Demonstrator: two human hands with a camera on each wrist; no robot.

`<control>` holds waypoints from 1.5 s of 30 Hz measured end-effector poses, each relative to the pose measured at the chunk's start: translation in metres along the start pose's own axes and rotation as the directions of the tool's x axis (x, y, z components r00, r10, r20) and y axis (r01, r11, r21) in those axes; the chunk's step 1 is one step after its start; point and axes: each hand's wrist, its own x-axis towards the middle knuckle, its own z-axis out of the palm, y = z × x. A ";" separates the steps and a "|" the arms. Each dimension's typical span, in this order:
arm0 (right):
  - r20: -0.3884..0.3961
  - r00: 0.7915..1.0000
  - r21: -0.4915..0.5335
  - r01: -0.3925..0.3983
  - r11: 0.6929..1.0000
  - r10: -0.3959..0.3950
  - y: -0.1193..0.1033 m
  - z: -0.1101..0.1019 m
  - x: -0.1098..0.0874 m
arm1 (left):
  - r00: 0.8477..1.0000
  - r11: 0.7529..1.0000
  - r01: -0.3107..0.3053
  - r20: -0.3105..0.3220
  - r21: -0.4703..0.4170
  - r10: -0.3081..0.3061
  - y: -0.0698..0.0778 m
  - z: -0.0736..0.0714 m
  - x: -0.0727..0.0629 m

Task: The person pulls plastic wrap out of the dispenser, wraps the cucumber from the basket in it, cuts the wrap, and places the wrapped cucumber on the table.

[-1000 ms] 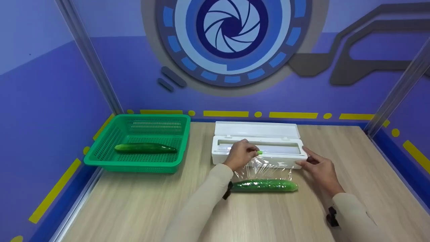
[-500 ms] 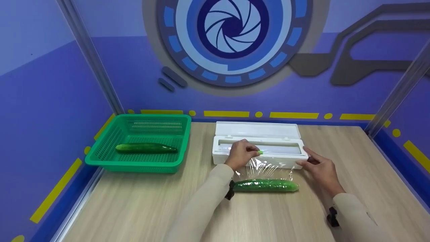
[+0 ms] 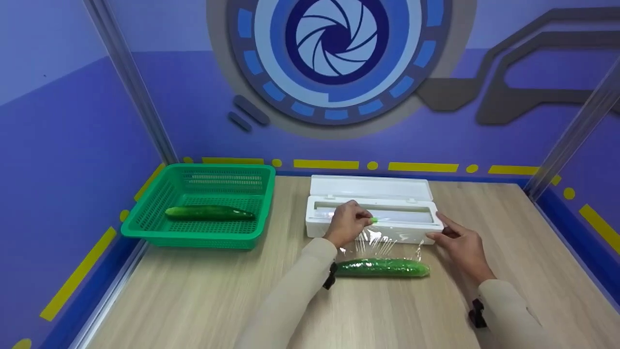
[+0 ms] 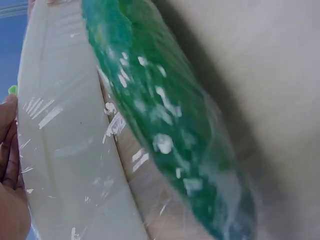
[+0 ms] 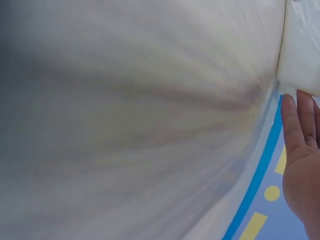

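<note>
A white cling film dispenser (image 3: 317, 228) stands on the table with its lid raised and a film roll inside. My left hand (image 3: 346, 224) pinches the small green cutter slider (image 3: 374, 220) near the middle of its front edge; the slider also peeks out in the left wrist view (image 4: 12, 90). At the box's right end, my right hand (image 3: 464, 249) holds the corner, thumb at the front and fingers along the side. Clear film (image 3: 380, 242) runs from the box down to a film-wrapped cucumber (image 3: 385, 267). The left sleeve and wrist camera hide the cucumber's left end.
A green plastic basket (image 3: 198, 242) sits at the table's left, with an unwrapped-looking cucumber (image 3: 208, 213) lying in it. Printed blue and purple walls (image 3: 290, 140) enclose the table at the back and sides.
</note>
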 end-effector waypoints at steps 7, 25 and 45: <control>-0.006 1.000 -0.014 -0.020 1.000 0.020 -0.001 0.002 0.000 | 0.999 0.997 -0.047 -0.018 0.067 0.048 -0.004 -0.003 0.000; -0.019 1.000 0.005 -0.017 1.000 0.017 0.002 -0.007 -0.001 | 0.999 0.997 0.051 -0.022 0.055 -0.050 -0.022 -0.035 -0.012; -0.005 1.000 -0.004 -0.016 1.000 0.016 -0.003 -0.001 -0.001 | 1.000 0.980 0.009 -0.001 0.199 -0.009 -0.034 -0.060 -0.022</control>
